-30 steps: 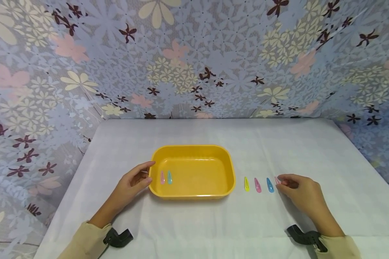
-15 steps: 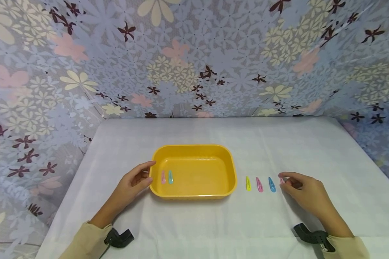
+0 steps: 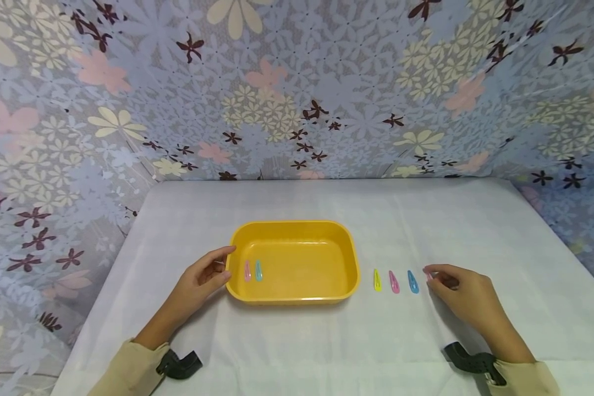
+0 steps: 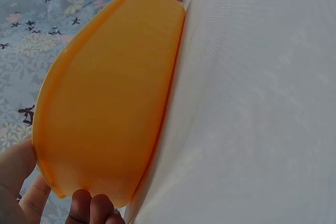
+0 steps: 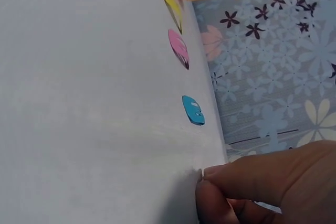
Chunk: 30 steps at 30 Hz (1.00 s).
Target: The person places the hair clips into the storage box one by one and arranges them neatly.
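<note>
White-draped worktop before us — our right hand pinches a pale pink clip, long axis toward eleven o'clock, at three o'clock from the yellow tray, whose nine-o'clock end our left hand grips

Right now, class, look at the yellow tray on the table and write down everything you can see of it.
The tray is shallow, glossy, yellow and plastic-looking, an oblong with rounded corners, walls and a rim. It stands upright on the white cloth, open at the top, its long sides running left to right. Inside, near its left end, a pink clip and a light blue clip lie side by side, apart. The left hand touches its left end at the rim.
</note>
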### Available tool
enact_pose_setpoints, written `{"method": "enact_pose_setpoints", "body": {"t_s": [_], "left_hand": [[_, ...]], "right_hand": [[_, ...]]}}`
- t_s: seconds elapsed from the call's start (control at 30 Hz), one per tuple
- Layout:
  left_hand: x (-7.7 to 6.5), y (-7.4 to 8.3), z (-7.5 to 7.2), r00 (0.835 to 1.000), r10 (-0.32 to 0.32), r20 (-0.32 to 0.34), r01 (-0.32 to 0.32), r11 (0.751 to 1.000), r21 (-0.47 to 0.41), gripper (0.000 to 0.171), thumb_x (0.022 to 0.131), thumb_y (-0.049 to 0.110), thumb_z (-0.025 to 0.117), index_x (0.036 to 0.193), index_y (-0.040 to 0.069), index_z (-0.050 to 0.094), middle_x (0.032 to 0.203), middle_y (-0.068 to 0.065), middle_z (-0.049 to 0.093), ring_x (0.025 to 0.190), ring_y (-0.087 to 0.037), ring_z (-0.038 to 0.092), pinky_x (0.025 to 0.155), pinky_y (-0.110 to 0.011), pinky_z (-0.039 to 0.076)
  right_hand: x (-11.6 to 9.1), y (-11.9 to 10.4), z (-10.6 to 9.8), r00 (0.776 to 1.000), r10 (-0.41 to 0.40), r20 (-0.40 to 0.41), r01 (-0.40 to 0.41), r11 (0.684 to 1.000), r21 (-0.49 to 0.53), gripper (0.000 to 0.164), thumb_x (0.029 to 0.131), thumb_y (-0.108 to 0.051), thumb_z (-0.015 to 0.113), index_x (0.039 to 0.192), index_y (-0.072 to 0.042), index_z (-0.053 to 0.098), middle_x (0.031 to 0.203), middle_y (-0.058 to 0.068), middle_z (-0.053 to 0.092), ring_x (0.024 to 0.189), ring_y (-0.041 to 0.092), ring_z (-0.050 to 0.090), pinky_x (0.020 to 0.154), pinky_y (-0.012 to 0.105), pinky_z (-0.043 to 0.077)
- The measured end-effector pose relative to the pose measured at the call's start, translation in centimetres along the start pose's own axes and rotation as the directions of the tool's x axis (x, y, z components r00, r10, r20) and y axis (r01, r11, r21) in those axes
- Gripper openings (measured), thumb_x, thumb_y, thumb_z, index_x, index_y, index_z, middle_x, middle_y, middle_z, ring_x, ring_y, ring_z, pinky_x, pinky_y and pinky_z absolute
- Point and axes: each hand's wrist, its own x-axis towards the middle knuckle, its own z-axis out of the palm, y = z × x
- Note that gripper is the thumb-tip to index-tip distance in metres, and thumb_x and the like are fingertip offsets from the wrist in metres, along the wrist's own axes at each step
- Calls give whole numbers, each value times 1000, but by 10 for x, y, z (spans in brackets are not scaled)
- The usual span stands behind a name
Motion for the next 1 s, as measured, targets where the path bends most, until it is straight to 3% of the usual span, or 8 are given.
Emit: {"method": "enact_pose_setpoints", "body": {"t_s": [0.2,0.57,1.0], "left_hand": [[-1,-1,0,1000,-5,-1,5,1000,2,47,100,7,65,146,7,53,133,-15,57,107,-21,58,90,-20,51],[0,0,-1,1000,-4,0,4,1000,10,47,101,8,65,146,8,53,135,-14,57,108,-23,58,90,-20,52],[0,0,0,1000,5,-1,-5,1000,-1,47,100,6,65,146,6,53,136,-16,56,108,-24,58,90,-20,52]], "right_hand": [[-2,3,0,997,67,35,-68,998,15,22,91,-13,76,112,-8,78,86,1,71,78,21,63,65,34,47],[-3,8,0,985,167,46,-171,980,105,29,96,-26,75,118,-7,76,89,2,71,74,15,60,61,22,43],[-4,12,-5,972,205,115,-227,945,234,44,96,-37,73,127,-5,71,105,10,73,82,2,65,65,17,53]]}}
